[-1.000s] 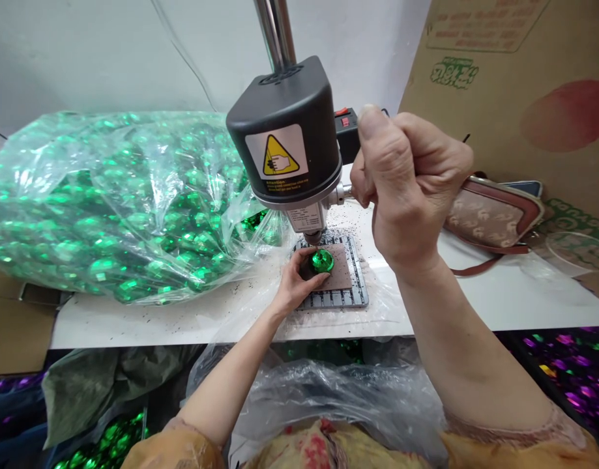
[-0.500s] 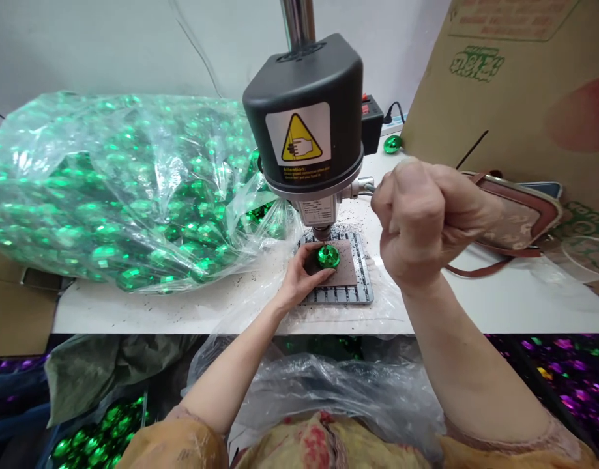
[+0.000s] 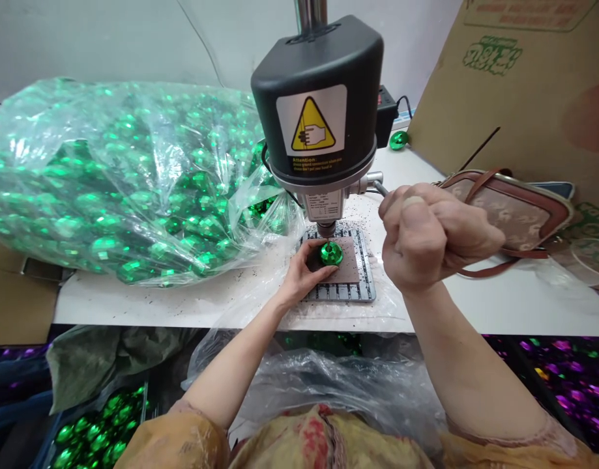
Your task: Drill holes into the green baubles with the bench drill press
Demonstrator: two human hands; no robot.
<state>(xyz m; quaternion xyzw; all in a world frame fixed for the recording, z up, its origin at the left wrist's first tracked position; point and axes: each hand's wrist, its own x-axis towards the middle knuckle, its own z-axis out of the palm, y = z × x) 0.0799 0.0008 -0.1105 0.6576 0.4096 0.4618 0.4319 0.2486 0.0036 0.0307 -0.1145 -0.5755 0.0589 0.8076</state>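
My left hand (image 3: pixel 304 272) pinches a shiny green faceted bauble (image 3: pixel 332 253) between thumb and fingers. The bauble rests on a brownish square pad (image 3: pixel 348 267) over the slotted metal base (image 3: pixel 366 286) of a black drill press (image 3: pixel 323 65). Right above it sits the chuck (image 3: pixel 326 229), its bit reaching down to the bauble's top. A fist is made by my right hand (image 3: pixel 426 238), wrapped round the press's feed lever (image 3: pixel 379 187); most of the lever's grip is hidden in it.
A large clear bag (image 3: pixel 118 189) of green baubles fills the table's left side. At the right are a handbag (image 3: pixel 514 205) and a cardboard box (image 3: pixel 524 98). One green bauble (image 3: pixel 398 140) lies at the back. Below the table stand bins of green and purple baubles (image 3: pixel 573 384).
The view has shifted slightly, so the drill press appears a little further right and larger. Both hands keep their holds on the bauble and the lever.
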